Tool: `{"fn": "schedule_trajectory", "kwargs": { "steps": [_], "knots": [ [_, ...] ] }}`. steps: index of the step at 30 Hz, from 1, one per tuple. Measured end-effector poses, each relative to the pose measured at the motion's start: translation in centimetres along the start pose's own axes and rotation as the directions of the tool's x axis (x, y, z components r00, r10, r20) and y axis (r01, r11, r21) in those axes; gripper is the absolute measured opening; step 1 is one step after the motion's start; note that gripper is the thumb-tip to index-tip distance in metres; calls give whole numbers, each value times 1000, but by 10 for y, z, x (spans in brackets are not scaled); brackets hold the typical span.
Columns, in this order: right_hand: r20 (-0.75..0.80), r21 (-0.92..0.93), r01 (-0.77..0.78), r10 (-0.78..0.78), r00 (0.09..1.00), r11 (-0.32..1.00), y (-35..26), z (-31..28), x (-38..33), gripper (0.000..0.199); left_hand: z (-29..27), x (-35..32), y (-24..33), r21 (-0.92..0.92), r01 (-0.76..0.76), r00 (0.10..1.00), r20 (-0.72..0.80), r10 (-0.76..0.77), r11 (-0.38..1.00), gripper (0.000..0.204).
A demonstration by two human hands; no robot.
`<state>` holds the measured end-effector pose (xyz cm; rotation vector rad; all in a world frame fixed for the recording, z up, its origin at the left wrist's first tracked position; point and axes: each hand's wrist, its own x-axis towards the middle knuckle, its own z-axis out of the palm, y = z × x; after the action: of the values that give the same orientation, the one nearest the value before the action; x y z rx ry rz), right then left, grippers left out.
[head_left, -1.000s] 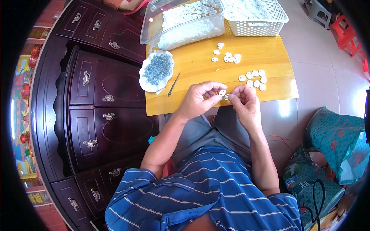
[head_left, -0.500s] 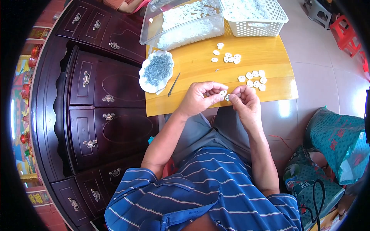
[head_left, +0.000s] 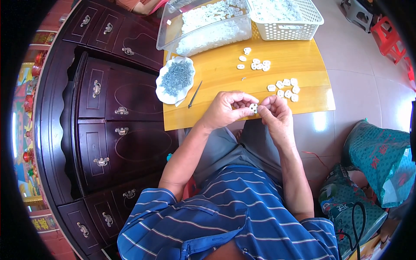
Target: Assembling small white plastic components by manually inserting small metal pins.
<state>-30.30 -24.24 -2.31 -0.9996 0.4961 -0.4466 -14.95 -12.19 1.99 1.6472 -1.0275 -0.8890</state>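
My left hand and my right hand meet at the near edge of a yellow wooden table. Between the fingertips of both hands I pinch one small white plastic piece with dark holes. Two loose groups of the same white pieces lie on the table: one just beyond my right hand, another farther back. A white dish heaped with small grey screws sits left of my left hand, with a thin screwdriver beside it.
A clear plastic tub and a white perforated basket, both full of white pieces, stand at the table's far side. A dark wooden cabinet with brass handles runs along the left. Green bags lie on the tiled floor at right.
Both hands stay together at the table's edge. The fingers have shifted slightly around the white piece.
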Motion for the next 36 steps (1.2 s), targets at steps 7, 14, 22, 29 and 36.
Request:
{"fn": "schedule_trajectory", "kwargs": {
  "steps": [7,14,22,29,36],
  "knots": [
    [-38,42,33,-32,999,999,2,2,0,9,5,-2,0,-3,24,1000,-9,-24,1000,45],
    [-87,117,54,-44,995,992,4,3,0,10,28,-4,21,522,-197,940,-140,312,830,53],
    [-59,165,101,-93,994,981,5,0,0,11,35,-1,20,762,-243,855,-124,503,601,38],
    [-62,199,74,-63,996,977,-1,3,0,10,36,-2,20,738,-268,857,-112,503,619,30],
    [-52,225,29,-18,998,974,-3,4,-1,12,36,-3,20,722,-291,869,-74,488,627,26]
  ]
}}
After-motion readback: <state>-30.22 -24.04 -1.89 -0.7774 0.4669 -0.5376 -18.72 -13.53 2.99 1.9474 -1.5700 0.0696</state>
